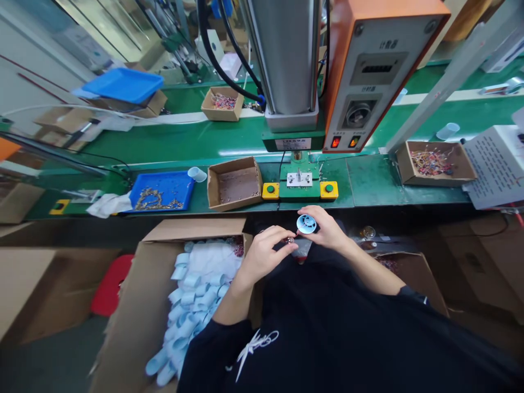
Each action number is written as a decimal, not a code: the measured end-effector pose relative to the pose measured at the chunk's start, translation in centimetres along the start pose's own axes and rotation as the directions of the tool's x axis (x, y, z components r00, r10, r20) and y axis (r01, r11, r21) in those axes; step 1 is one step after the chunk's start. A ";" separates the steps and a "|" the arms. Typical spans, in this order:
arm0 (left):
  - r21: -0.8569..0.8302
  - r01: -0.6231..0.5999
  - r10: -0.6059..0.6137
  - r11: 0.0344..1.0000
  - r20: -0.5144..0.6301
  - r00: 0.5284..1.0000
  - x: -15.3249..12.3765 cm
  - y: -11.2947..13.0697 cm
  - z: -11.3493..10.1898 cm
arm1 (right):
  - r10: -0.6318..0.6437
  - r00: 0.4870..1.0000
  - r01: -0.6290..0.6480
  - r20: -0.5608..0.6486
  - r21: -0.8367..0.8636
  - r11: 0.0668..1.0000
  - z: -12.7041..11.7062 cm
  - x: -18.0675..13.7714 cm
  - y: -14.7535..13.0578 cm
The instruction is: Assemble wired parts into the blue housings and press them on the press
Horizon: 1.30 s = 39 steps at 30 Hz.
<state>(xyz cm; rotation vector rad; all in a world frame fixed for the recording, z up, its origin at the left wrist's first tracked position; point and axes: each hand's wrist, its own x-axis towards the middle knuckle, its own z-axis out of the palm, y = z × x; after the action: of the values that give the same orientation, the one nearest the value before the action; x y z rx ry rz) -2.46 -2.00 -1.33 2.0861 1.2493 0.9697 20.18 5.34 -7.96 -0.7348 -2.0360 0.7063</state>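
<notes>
At six o'clock, our right hand (327, 230) grips a round white plastic cap (306, 222), left hand (266, 257) pinching a tiny metal part (290, 240); we should align them squarely.

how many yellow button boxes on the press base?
2. Left button box and right button box flank the fixture plate on the green press base; none seem hidden.

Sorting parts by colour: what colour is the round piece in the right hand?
Pale blue; the round piece shows best in the head view.
</notes>
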 end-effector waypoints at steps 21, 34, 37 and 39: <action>0.238 -0.123 0.135 0.963 -0.032 0.990 0.8 0.1 -0.5 | -0.128 0.989 0.137 0.076 -0.128 0.982 0.4 -0.4 0.4; 0.289 -0.277 0.257 0.916 0.107 0.960 0.9 1.1 0.3 | -0.136 0.988 0.144 0.075 -0.114 0.983 0.6 -0.5 0.8; 0.236 -0.299 0.268 0.925 0.156 0.951 0.8 0.8 0.7 | -0.122 0.989 0.132 0.084 -0.124 0.984 0.6 -0.6 0.7; 0.228 -0.278 0.248 0.933 0.151 0.957 0.8 0.5 1.2 | -0.096 0.990 0.109 0.101 -0.130 0.986 0.5 -0.6 0.6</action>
<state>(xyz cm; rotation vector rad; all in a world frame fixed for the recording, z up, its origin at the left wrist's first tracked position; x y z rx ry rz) -1.02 -1.62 -1.43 2.5191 1.0937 0.8165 20.15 5.16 -8.93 -0.6784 -2.2080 0.5574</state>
